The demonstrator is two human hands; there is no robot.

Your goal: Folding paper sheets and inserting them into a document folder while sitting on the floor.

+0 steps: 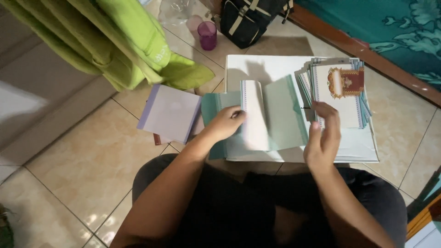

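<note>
Two hands (275, 131) rest on a flat, smooth green paper folder (280, 115).

**Paper, cloth and tile**

The folded card (271, 115) looks like matt green paper. Just right of it, the card stack (340, 92) is smooth printed paper. Left of it, the floor (82, 165) is glossy tile; the bag (115, 41) is soft cloth.

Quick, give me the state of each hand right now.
Left hand: fingers curled, pressing down on the open green card; no clear grip.
Right hand: fingers touching the stack of printed cards; grip cannot be told.
</note>
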